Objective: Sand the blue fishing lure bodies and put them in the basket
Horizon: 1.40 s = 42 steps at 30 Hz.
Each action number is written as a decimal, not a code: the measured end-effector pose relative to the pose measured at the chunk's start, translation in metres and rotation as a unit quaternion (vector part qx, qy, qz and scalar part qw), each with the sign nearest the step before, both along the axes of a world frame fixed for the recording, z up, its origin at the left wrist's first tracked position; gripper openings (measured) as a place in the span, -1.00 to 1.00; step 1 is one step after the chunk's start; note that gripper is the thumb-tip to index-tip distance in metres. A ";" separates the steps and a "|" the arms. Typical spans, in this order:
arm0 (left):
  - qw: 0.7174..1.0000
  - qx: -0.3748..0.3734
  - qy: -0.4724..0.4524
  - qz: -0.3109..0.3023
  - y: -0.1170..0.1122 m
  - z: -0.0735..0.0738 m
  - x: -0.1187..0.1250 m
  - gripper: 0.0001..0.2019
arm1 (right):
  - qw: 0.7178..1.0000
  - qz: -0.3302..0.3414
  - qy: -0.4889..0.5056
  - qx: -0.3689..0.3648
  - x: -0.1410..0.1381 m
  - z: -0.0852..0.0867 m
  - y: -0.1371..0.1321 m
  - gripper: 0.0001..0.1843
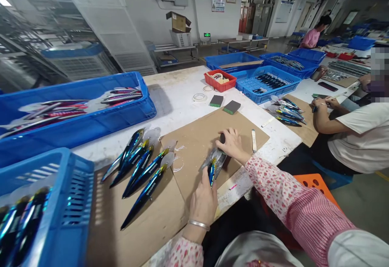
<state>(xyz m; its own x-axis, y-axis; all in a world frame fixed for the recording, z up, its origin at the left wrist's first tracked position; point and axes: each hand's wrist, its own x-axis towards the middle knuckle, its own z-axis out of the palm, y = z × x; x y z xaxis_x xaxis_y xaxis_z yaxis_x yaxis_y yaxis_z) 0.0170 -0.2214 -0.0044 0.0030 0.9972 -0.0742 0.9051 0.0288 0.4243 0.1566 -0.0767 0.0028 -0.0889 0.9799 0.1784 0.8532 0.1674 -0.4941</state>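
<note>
My left hand [203,200] is closed around a shiny blue fishing lure [212,172] with a yellow patch and a clear lip. It holds the lure low over a brown cardboard sheet [188,137], with a greyish patch under it. My right hand [233,144] is curled over a dark block [223,138], beside the lure's lip end; the fingers hide most of it. It resembles the sanding blocks further back. To the left, several blue lures [142,196] with clear lips lie side by side on cardboard.
Blue crates [146,97] with lures stand left. Two sanding blocks [232,107], tape rolls [199,97] and a red basket [220,81] sit behind the cardboard. A white-handled knife-like tool [254,140] lies right of my hand. A co-worker [361,133] sits at right.
</note>
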 end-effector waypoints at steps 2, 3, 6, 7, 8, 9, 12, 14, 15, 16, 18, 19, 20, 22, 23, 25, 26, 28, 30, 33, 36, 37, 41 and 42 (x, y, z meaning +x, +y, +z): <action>1.000 -0.007 0.015 0.007 0.000 0.001 0.003 -0.46 | 0.999 0.030 0.004 -0.027 0.000 -0.001 -0.002 -0.63; 1.000 -0.009 0.026 0.010 -0.001 0.000 0.004 -0.46 | 0.998 0.049 0.002 -0.040 0.001 -0.001 -0.002 -0.64; 0.997 -0.002 0.069 0.017 -0.002 -0.002 0.009 -0.45 | 0.997 0.059 -0.032 -0.046 0.002 0.002 0.001 -0.64; 0.996 0.002 0.084 0.020 -0.003 -0.004 0.010 -0.45 | 0.997 0.049 -0.047 -0.039 0.002 0.004 0.002 -0.63; 0.995 0.006 0.096 0.022 -0.003 -0.005 0.011 -0.46 | 0.997 0.043 -0.058 -0.034 0.002 0.005 0.003 -0.63; 0.994 0.008 0.106 0.023 -0.003 -0.006 0.012 -0.46 | 0.996 0.046 -0.064 -0.031 0.002 0.006 0.003 -0.63; 0.992 0.009 0.121 0.024 -0.003 -0.007 0.012 -0.46 | 0.992 0.095 -0.061 -0.055 0.003 0.008 0.001 -0.64; 0.992 0.007 0.121 0.024 -0.003 -0.007 0.012 -0.46 | 0.992 0.099 -0.063 -0.054 0.004 0.007 0.001 -0.64; 0.992 0.009 0.120 0.024 -0.003 -0.007 0.012 -0.46 | 0.993 0.085 -0.068 -0.044 0.004 0.007 0.002 -0.64; 0.993 0.011 0.119 0.023 -0.003 -0.008 0.012 -0.46 | 0.994 0.070 -0.073 -0.032 0.005 0.007 0.003 -0.63; 0.992 0.018 0.119 0.023 -0.003 -0.010 0.012 -0.46 | 0.994 0.067 -0.078 -0.020 0.005 0.007 0.003 -0.62; 0.992 0.021 0.120 0.023 -0.003 -0.011 0.012 -0.46 | 0.993 0.084 -0.075 -0.024 0.005 0.007 0.003 -0.62; 0.992 0.022 0.120 0.023 -0.003 -0.012 0.012 -0.46 | 0.991 0.105 -0.071 -0.033 0.005 0.007 0.003 -0.63; 0.993 0.022 0.116 0.022 -0.003 -0.012 0.011 -0.46 | 0.989 0.128 -0.064 -0.044 0.006 0.007 0.002 -0.64; 0.993 0.020 0.110 0.022 -0.003 -0.011 0.011 -0.46 | 0.990 0.120 -0.062 -0.040 0.006 0.007 0.002 -0.65; 0.995 0.011 0.097 0.024 -0.003 -0.009 0.011 -0.46 | 0.994 0.087 -0.065 -0.017 0.006 0.007 0.002 -0.65; 0.995 0.004 0.092 0.025 -0.003 -0.007 0.011 -0.46 | 0.995 0.080 -0.065 -0.004 0.007 0.006 0.001 -0.64; 0.996 -0.009 0.086 0.027 -0.003 -0.005 0.010 -0.46 | 0.993 0.100 -0.060 0.005 0.007 0.005 -0.001 -0.63; 0.996 -0.011 0.083 0.028 -0.003 -0.003 0.010 -0.46 | 0.990 0.132 -0.053 -0.003 0.007 0.004 -0.002 -0.63; 0.996 0.000 0.081 0.027 -0.003 -0.003 0.009 -0.47 | 0.992 0.112 -0.058 0.015 0.008 0.004 -0.003 -0.64; 0.997 0.010 0.080 0.020 -0.003 -0.005 0.009 -0.46 | 0.991 0.113 -0.057 0.041 0.008 0.004 -0.004 -0.62; 0.997 0.011 0.078 0.018 -0.003 -0.006 0.008 -0.47 | 0.989 0.129 -0.052 0.039 0.009 0.003 -0.005 -0.62; 0.997 0.015 0.074 0.019 -0.002 -0.007 0.007 -0.48 | 0.989 0.133 -0.049 0.029 0.010 0.002 -0.004 -0.64; 0.997 0.016 0.071 0.016 -0.002 -0.007 0.007 -0.48 | 0.991 0.117 -0.053 0.033 0.011 0.002 -0.004 -0.64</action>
<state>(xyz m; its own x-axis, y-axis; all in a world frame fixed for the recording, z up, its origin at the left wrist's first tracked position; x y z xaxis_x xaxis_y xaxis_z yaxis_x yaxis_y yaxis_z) 0.0241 -0.2237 -0.0115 -0.0366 0.9985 -0.0400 0.9548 0.0468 0.2936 0.1675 -0.0806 0.0052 -0.3331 0.9172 0.2185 0.8338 0.3947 -0.3861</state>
